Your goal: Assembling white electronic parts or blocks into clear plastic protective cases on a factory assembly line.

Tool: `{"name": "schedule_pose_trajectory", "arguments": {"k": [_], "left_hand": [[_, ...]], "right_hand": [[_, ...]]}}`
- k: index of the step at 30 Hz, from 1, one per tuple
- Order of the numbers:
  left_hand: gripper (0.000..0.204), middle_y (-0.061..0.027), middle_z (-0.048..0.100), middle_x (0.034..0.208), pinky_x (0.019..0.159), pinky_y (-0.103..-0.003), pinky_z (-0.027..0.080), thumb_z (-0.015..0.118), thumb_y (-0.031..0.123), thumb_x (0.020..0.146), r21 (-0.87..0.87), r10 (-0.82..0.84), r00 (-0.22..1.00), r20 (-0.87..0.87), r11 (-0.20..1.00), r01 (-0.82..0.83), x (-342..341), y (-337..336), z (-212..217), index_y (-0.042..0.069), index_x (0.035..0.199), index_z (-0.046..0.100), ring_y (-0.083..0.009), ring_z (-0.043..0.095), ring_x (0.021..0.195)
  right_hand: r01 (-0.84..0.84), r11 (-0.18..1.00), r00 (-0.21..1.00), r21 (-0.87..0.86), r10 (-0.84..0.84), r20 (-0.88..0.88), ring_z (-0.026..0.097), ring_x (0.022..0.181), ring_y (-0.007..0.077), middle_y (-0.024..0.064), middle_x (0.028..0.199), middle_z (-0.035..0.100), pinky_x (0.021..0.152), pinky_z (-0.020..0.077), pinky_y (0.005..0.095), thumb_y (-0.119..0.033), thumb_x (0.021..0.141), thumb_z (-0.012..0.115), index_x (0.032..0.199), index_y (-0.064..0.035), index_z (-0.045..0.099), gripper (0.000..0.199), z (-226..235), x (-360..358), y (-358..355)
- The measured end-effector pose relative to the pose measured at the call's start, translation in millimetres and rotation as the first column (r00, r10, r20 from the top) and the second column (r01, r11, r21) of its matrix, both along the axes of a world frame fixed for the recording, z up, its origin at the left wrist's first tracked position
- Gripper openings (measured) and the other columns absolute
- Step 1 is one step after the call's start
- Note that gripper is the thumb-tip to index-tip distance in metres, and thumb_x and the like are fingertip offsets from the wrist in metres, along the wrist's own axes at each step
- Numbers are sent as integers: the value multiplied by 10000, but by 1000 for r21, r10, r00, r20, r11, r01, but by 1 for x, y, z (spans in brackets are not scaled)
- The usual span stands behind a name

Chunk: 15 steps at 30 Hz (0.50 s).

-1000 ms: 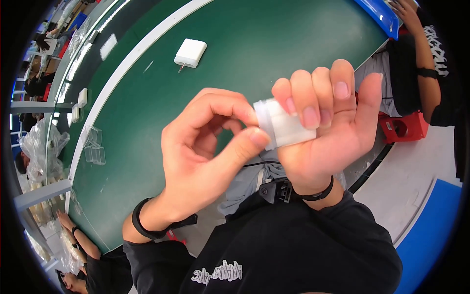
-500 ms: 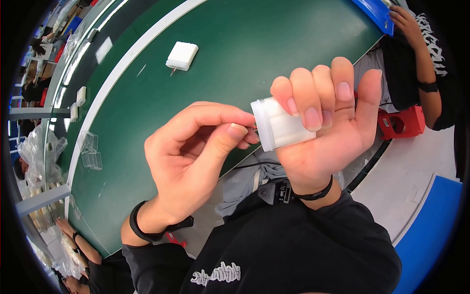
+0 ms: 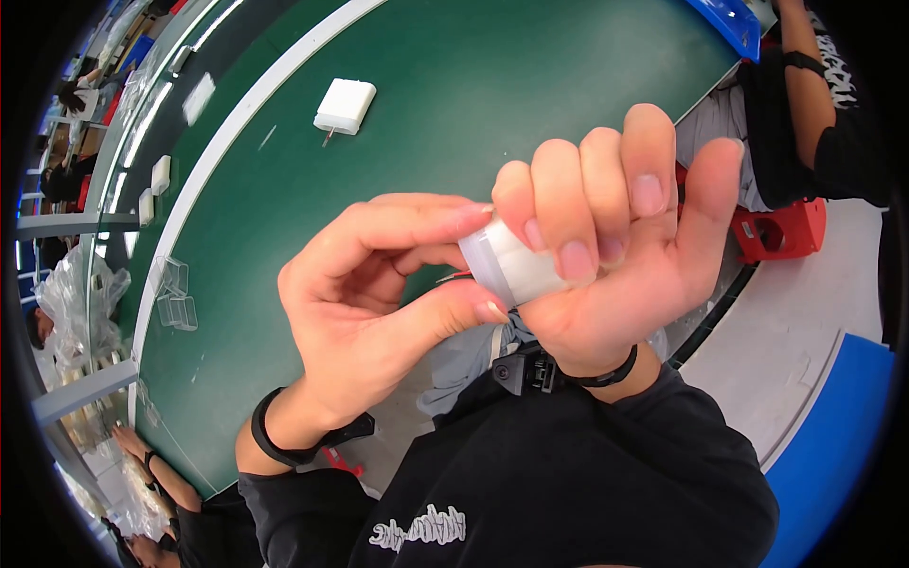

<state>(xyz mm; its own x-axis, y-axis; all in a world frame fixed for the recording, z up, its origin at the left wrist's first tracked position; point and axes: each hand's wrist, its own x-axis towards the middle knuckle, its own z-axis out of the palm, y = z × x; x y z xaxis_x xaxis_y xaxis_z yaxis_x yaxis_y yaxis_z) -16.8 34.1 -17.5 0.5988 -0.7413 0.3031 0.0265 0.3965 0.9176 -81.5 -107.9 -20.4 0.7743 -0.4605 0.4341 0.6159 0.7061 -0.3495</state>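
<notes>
In front of my body I hold a white plastic housing (image 3: 525,273) with a translucent collar. My right hand (image 3: 632,270) wraps its fingers around the body of the housing, pressing it into the palm. My left hand (image 3: 355,289) grips the collar end, index finger on the upper edge and thumb on the lower one. Thin red and dark wires (image 3: 456,275) stick out from that end between the left fingers. Farther off on the green table (image 3: 417,104) lies a similar white housing (image 3: 345,106), a short wire poking from its near end.
Clear plastic boxes (image 3: 176,293) sit by the white rail (image 3: 180,204) at left, with two small white pieces (image 3: 159,175) beyond it. A blue tray (image 3: 727,26) is at the far right edge, near another person's arm (image 3: 810,109). A red stool (image 3: 781,232) stands at right.
My left fingers have let go of the wires and spread onto the collar. The housing has shifted slightly left and tilted. The other person's hand at right has moved up.
</notes>
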Motion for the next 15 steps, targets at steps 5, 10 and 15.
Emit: {"name": "schedule_pose_trajectory", "arguments": {"k": [5, 10, 15], "left_hand": [[460, -206, 563, 1123, 832, -335, 535, 708, -137, 685, -26, 38, 999, -10, 999, -38, -1, -2, -9, -99, 1116, 550, -230, 606, 973], [547, -226, 501, 1226, 844, -339, 535, 703, -153, 675, 22, 87, 990, 113, 996, -91, -3, 0, -4, -106, 1181, 500, -241, 570, 1054], [653, -247, 428, 1310, 898, -365, 520, 682, -168, 681, -56, 124, 992, 30, 991, -122, 6, 9, -4, -113, 1264, 391, -274, 531, 1127]], "right_hand": [[146, 989, 979, -6, -145, -146, 405, 510, 116, -41, 542, 363, 592, 332, 307, -449, 982, 243, 751, -122, 431, 442, 4, 1, 14], [165, 979, 986, -116, -165, 4, 514, 821, 198, 47, 821, 495, 757, 411, 359, -510, 945, 338, 868, -125, 447, 407, 4, 8, 17], [516, 642, 839, -567, -513, 181, 484, 1090, 342, 163, 1114, 461, 929, 408, 443, -457, 844, 589, 951, -82, 469, 408, -21, 9, -4]]}}
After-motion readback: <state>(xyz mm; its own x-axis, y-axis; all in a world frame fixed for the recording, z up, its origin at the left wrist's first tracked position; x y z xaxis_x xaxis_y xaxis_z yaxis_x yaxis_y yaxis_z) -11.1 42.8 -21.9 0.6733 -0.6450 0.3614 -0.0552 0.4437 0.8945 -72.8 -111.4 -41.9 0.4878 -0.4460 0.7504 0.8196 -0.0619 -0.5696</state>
